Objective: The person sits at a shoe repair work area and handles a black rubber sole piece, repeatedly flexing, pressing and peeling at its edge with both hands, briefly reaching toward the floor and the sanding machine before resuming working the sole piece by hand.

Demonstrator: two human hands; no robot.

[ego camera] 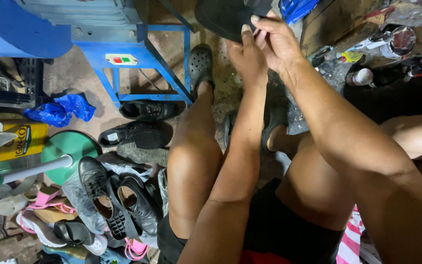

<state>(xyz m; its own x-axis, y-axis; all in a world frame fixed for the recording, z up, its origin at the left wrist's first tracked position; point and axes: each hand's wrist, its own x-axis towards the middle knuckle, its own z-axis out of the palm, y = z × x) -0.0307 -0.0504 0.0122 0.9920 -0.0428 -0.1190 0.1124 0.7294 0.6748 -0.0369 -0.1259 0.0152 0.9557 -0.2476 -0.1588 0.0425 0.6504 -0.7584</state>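
Both my hands are raised at the top of the head view, gripping a black shoe sole (223, 17) whose upper part runs out of frame. My left hand (247, 58) holds its lower edge with the thumb pressed up against it. My right hand (277, 39) clasps the same edge from the right, fingers curled over the rim. My bare knees and a foot in a grey perforated clog (200, 63) lie below the hands.
A blue metal machine stand (142, 58) with a small switch box stands at top left. Black lace-up shoes (135, 134), dress shoes (118, 200) and sandals are heaped at lower left beside a green round base (72, 149). Bottles and cans (367, 76) crowd the right.
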